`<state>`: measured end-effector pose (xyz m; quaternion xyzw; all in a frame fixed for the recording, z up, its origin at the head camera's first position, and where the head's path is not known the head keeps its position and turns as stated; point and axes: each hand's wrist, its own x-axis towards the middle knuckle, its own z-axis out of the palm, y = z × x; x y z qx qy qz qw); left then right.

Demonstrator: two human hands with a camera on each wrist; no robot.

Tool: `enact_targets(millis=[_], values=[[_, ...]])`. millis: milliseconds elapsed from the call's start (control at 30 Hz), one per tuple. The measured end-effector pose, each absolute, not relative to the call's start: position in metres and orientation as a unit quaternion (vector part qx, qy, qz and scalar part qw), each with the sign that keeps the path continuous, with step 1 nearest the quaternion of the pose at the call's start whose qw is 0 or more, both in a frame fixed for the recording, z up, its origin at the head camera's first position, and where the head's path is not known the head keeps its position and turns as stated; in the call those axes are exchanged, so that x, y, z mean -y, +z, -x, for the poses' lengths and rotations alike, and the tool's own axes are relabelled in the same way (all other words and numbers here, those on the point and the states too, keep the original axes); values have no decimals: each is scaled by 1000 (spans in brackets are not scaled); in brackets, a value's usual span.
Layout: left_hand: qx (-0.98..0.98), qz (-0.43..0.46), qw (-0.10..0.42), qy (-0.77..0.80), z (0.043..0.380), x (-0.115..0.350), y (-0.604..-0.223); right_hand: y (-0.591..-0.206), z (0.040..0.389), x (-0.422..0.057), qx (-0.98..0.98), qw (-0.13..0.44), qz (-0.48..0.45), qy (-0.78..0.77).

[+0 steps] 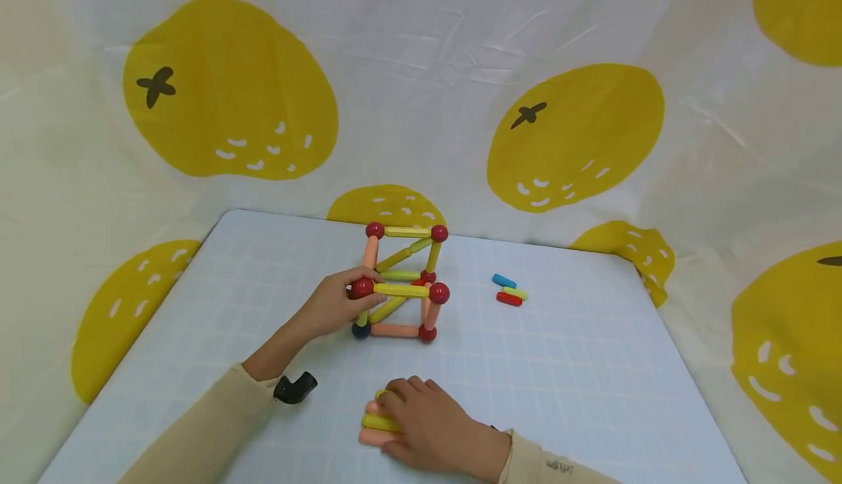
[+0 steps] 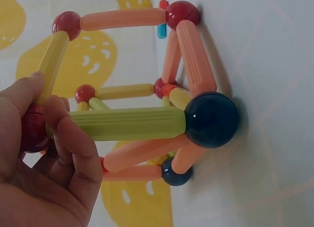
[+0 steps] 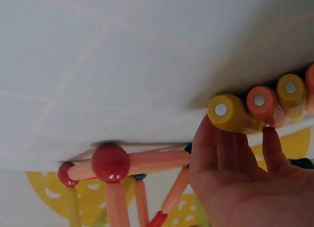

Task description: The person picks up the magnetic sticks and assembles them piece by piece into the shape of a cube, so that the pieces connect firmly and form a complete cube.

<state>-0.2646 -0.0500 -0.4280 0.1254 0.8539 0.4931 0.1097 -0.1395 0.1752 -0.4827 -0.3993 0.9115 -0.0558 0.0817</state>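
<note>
A box-shaped frame of magnetic sticks and balls point(image 1: 400, 290) stands on the table, its rods yellow, green and pink. My left hand point(image 1: 335, 303) holds its near upper left corner, thumb and fingers round a red ball point(image 2: 33, 129) and the rod ends there. Below that corner, a green rod point(image 2: 127, 123) runs down to a dark blue ball point(image 2: 212, 120). Closer to me, my right hand point(image 1: 434, 425) lies over a side-by-side row of yellow and pink magnetic sticks point(image 1: 378, 436). Its fingers grip the yellow stick point(image 3: 230, 113) at the row's end.
Right of the frame lie a blue stick point(image 1: 503, 281), a yellow-green stick point(image 1: 516, 293) and a red stick point(image 1: 509, 299). A black bent piece point(image 1: 295, 388) is beside the left sleeve. A fruit-patterned curtain point(image 1: 408, 104) hangs behind the table point(image 1: 559, 382).
</note>
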Motion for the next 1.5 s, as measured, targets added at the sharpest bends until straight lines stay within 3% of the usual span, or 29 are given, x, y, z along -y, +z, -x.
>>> enact_targets(millis=[667,800,1000,1200,1500], values=[[-850,-144,85,500,290,39,-431,-482,181,-210,-953,91,278,-80],[-850,-148,84,498,292,38,-431,-475,196,-235,-970,90,181,-137],[-854,-143,94,492,294,36,-429,-474,245,-303,-988,27,35,-151],[-854,-135,113,490,294,41,-430,-484,276,-346,-993,34,6,-111],[-857,-141,112,482,291,41,-429,-491,284,-346,-995,29,9,-99]])
